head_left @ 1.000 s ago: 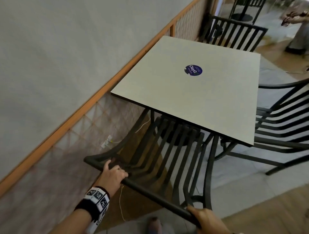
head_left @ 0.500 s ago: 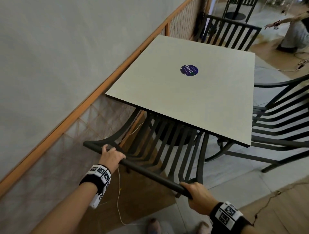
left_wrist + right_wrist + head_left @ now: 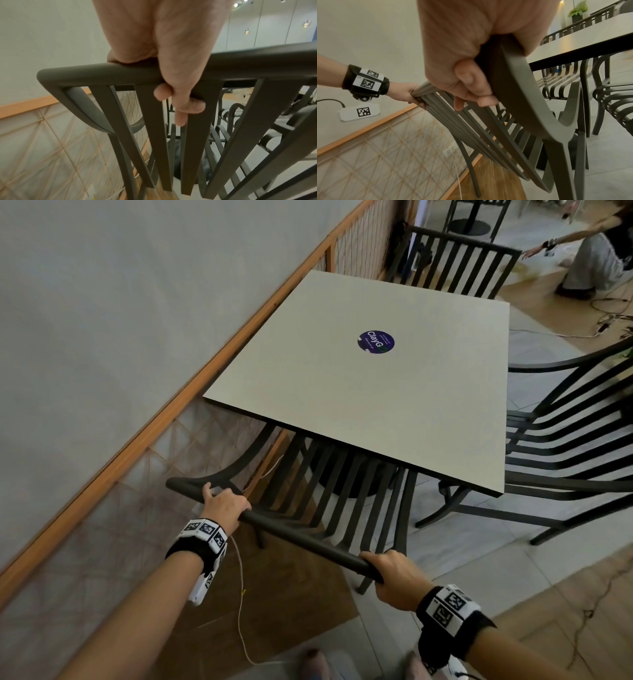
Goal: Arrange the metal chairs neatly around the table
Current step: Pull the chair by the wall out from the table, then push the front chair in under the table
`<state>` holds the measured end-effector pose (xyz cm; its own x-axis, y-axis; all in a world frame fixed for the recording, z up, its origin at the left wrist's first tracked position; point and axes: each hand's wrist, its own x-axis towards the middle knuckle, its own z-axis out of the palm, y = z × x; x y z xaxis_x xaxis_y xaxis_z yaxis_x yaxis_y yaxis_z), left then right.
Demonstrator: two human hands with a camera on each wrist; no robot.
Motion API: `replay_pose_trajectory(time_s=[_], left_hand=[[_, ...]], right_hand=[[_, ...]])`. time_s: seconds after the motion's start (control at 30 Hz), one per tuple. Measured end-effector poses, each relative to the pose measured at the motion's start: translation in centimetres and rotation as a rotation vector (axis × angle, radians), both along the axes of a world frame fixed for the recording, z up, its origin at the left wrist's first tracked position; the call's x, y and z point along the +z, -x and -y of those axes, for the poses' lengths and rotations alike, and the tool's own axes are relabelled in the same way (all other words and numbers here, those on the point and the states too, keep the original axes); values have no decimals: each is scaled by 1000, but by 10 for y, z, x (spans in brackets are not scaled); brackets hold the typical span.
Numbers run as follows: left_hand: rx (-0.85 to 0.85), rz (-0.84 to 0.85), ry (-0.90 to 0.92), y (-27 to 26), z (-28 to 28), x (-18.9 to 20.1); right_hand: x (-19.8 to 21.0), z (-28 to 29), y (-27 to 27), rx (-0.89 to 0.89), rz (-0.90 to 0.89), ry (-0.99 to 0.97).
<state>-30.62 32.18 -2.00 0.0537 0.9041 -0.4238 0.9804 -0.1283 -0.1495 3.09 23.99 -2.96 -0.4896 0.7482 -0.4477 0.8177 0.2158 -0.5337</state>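
Note:
A dark metal slatted chair [image 3: 308, 539] stands at the near side of a square beige table [image 3: 359, 412], its seat under the tabletop. My left hand [image 3: 224, 505] grips the left end of the chair's top rail [image 3: 96, 73], fingers curled round it [image 3: 180, 105]. My right hand [image 3: 394, 578] grips the right end of the same rail [image 3: 513, 75]. A second metal chair [image 3: 565, 446] sits at the table's right side. A third chair [image 3: 455, 265] stands at the far side.
A grey wall with an orange wooden rail [image 3: 144, 436] and mesh panel runs close along the left. A thin cable [image 3: 239, 604] trails on the floor by my feet. Another person [image 3: 596, 251] crouches at the far right near cables on the floor.
The chair has slid forward, further under the table, with both hands keeping hold of the top rail. My arms have stretched out with it, and the right wrist is now in sight.

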Motion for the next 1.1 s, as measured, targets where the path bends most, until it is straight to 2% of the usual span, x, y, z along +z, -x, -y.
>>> replay_pose_trajectory(time_s=[0.1, 0.2, 0.3, 0.43, 0.57, 0.77, 0.93, 1.1], left_hand=[[41, 44, 38, -15, -1, 9], [13, 81, 107, -46, -1, 24], [34, 211, 184, -91, 8, 39], [47, 260, 293, -176, 28, 58], [27, 401, 246, -280, 40, 75], [-14, 634, 186, -440, 35, 72], [-49, 797, 255, -565, -4, 55], [-49, 891, 198, -681, -74, 44]], right_hand=[[1, 0, -10, 15, -73, 0], [9, 0, -37, 67, -155, 10], [19, -5, -86, 88, -110, -41], [25, -20, -186, 55, -78, -110], [34, -39, -310, 2, 38, -134], [55, -66, -483, -90, 165, -140], [71, -121, -604, -126, 277, -119], [84, -212, -703, -78, 380, -168]])
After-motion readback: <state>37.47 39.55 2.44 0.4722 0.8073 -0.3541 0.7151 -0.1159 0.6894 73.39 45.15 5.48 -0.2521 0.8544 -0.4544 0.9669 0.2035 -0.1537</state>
